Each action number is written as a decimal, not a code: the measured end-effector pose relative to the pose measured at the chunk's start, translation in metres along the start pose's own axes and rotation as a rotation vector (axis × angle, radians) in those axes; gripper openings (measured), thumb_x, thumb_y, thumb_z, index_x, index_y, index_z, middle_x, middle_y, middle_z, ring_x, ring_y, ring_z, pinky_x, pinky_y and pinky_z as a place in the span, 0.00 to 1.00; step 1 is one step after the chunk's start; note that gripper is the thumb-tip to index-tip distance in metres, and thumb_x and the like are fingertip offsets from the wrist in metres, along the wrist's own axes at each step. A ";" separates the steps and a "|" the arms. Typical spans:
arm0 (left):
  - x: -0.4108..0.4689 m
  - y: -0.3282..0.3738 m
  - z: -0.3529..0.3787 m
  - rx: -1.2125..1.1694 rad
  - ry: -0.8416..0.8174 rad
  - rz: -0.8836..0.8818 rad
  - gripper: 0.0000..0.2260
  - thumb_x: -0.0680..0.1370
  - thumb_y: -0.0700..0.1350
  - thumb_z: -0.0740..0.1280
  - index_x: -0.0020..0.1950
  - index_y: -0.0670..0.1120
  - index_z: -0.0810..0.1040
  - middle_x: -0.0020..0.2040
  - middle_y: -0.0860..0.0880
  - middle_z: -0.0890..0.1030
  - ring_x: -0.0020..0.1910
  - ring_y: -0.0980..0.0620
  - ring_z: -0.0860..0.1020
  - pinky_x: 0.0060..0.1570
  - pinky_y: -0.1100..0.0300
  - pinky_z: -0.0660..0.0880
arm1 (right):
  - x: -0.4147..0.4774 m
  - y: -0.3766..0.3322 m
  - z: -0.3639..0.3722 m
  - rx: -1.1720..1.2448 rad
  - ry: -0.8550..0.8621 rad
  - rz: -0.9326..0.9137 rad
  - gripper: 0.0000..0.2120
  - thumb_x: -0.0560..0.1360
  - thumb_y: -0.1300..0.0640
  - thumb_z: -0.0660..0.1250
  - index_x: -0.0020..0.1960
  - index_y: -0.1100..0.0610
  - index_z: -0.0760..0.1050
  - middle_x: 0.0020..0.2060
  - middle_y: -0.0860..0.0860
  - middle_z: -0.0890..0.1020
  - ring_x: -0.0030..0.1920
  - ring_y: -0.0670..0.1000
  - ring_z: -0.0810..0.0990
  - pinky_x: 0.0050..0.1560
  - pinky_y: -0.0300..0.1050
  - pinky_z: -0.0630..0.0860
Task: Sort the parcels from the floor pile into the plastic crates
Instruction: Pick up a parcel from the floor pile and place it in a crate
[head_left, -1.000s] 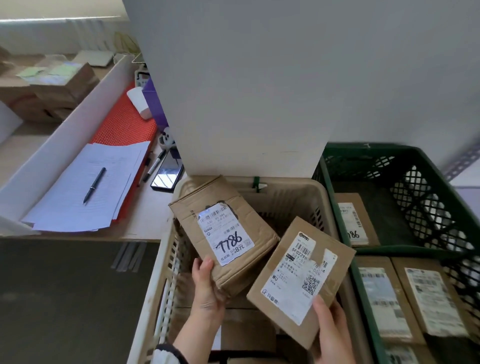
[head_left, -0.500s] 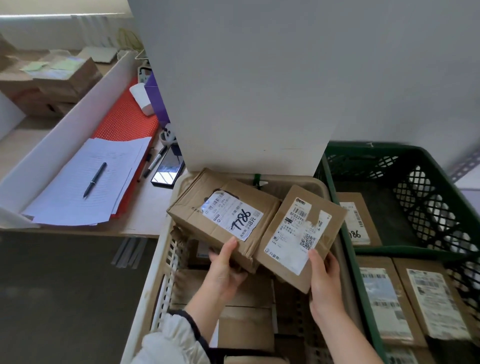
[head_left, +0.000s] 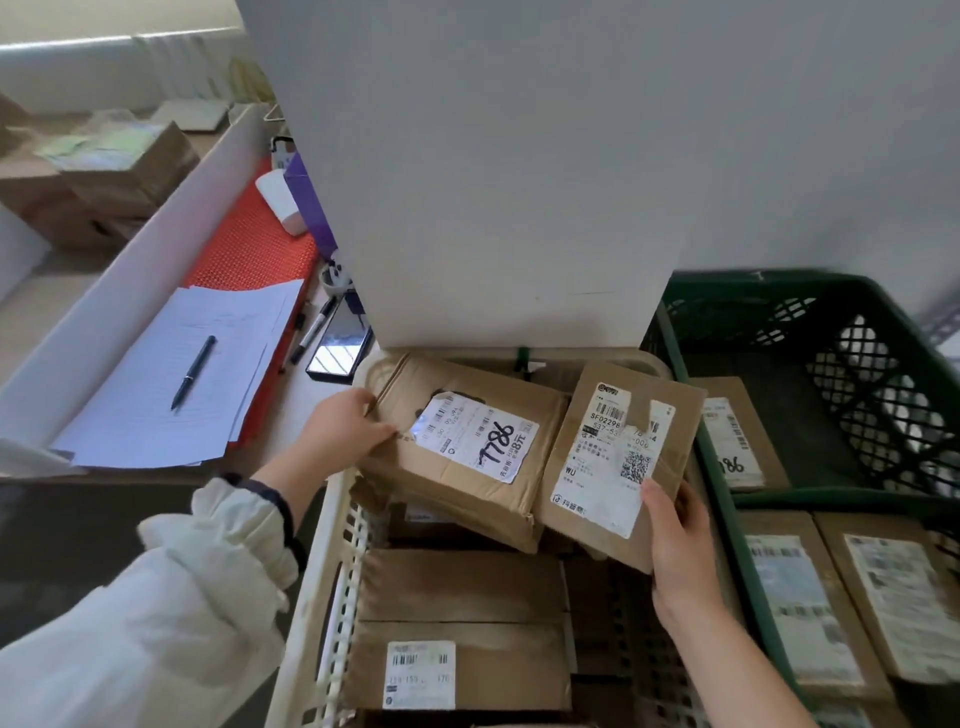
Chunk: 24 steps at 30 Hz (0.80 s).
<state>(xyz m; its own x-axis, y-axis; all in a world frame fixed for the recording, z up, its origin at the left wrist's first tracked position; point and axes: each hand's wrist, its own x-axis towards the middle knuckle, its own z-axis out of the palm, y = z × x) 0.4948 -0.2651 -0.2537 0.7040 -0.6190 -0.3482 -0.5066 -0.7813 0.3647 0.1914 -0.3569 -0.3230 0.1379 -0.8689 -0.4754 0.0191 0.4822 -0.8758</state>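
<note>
White panel (head_left: 493, 182) stood over the 12 o'clock rim of the beige crate (head_left: 324, 571) and blocked the view beyond. Green crate (head_left: 779, 283) sat against it at 3 o'clock, with labelled parcels (head_left: 800, 613) inside. Phone (head_left: 340, 348), pen (head_left: 193, 371) on papers (head_left: 156, 405) and red mat (head_left: 249, 249) lay toward 10 o'clock.

7786 parcel (head_left: 457, 499) sat tilted at the beige crate's 12 o'clock end, atop other parcels (head_left: 462, 587). Left hand (head_left: 345, 434) gripped its 9 o'clock end, fingers curled over the edge. Flat parcel (head_left: 597, 467) leaned just beside it at 3 o'clock. Right hand (head_left: 675, 540) pinched its near corner, thumb on the label.

Against 0.5 s before: both parcels were lower and farther in, and the left hand had moved from the near edge to the end.

Tabletop (head_left: 296, 395) was pale; wall (head_left: 831, 130) was grey.
</note>
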 end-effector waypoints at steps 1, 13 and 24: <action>-0.001 -0.003 0.005 0.034 0.019 0.006 0.25 0.75 0.50 0.70 0.69 0.44 0.71 0.63 0.44 0.77 0.58 0.46 0.76 0.55 0.56 0.73 | 0.006 -0.002 0.002 -0.027 0.004 -0.009 0.27 0.75 0.50 0.67 0.72 0.49 0.62 0.62 0.50 0.76 0.60 0.53 0.76 0.62 0.53 0.73; -0.022 -0.038 0.063 0.351 0.299 0.141 0.18 0.74 0.63 0.63 0.57 0.53 0.74 0.56 0.48 0.75 0.57 0.44 0.67 0.54 0.53 0.70 | 0.037 0.004 0.046 -0.462 0.243 -0.088 0.42 0.69 0.47 0.72 0.76 0.51 0.53 0.72 0.57 0.57 0.71 0.60 0.57 0.66 0.60 0.65; -0.013 -0.034 0.058 0.686 0.164 0.254 0.21 0.78 0.64 0.53 0.61 0.54 0.74 0.62 0.53 0.73 0.69 0.46 0.63 0.68 0.31 0.49 | 0.031 0.029 0.039 -0.612 0.251 -0.133 0.45 0.67 0.48 0.75 0.75 0.54 0.54 0.72 0.58 0.57 0.71 0.62 0.58 0.66 0.61 0.67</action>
<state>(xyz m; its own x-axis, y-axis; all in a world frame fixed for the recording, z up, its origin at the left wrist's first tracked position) 0.4741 -0.2353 -0.3114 0.5620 -0.8091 -0.1721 -0.8223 -0.5239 -0.2223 0.2348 -0.3658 -0.3600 -0.0622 -0.9517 -0.3006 -0.5549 0.2833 -0.7822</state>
